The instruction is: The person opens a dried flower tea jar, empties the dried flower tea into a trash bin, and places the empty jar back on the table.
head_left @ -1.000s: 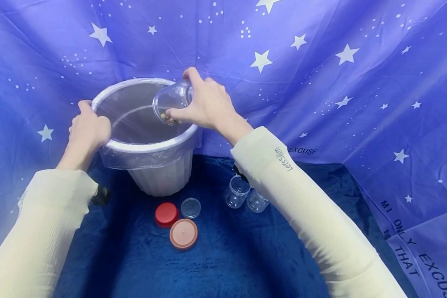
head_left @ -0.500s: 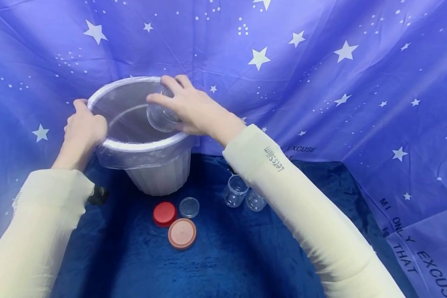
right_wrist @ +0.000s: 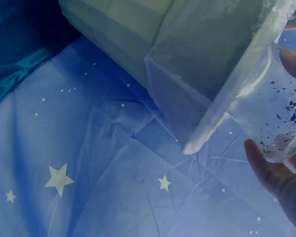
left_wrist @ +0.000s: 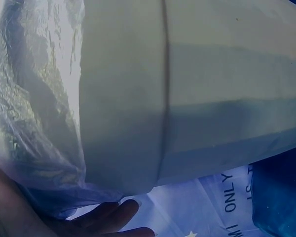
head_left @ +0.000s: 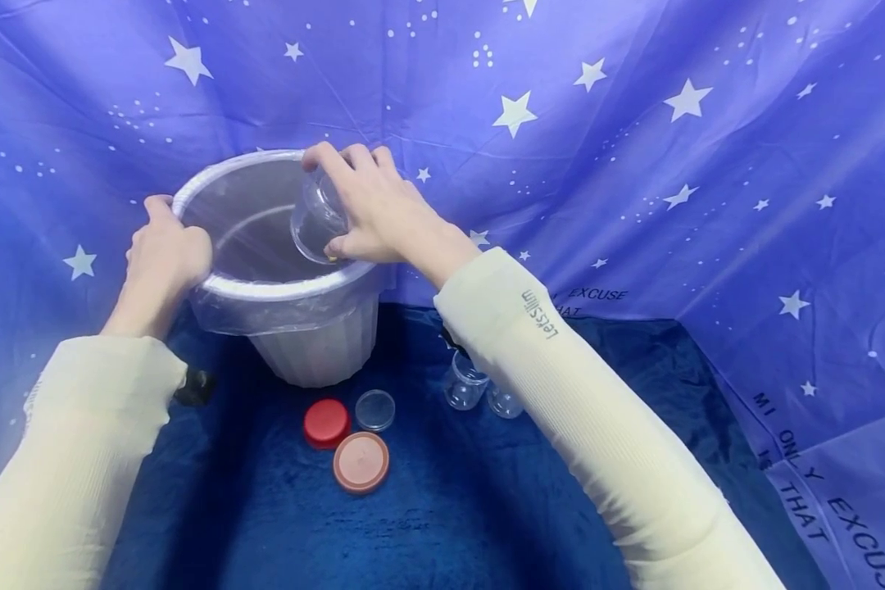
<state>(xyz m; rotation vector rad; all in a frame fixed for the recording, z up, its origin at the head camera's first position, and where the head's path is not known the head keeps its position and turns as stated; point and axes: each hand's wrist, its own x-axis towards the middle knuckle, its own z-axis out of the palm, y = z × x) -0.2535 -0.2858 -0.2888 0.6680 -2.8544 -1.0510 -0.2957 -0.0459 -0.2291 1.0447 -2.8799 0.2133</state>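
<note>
A white trash bin (head_left: 317, 348) lined with a clear plastic bag (left_wrist: 34, 98) stands at the back left. My left hand (head_left: 168, 258) grips its rim from the left; in the left wrist view the fingers reach along the bag-covered edge. My right hand (head_left: 379, 209) holds a clear plastic jar (head_left: 312, 220) tipped on its side over the bin's opening, its mouth facing left and inward. Dark flecks cling to the inside of the jar wall (right_wrist: 274, 118) in the right wrist view. A small yellowish bit shows by my right thumb in the head view.
In front of the bin lie a red lid (head_left: 328, 424), a clear lid (head_left: 375, 410) and an orange-pink lid (head_left: 361, 463) on dark blue cloth (head_left: 413, 533). Two clear jars (head_left: 465, 385) stand under my right forearm. A starry purple curtain (head_left: 450, 74) hangs behind.
My right hand has shifted left with the jar, dipped and turned over it, then turned partly back. The small pieces seen near the jar's mouth are mostly gone. My left hand stays on the rim.
</note>
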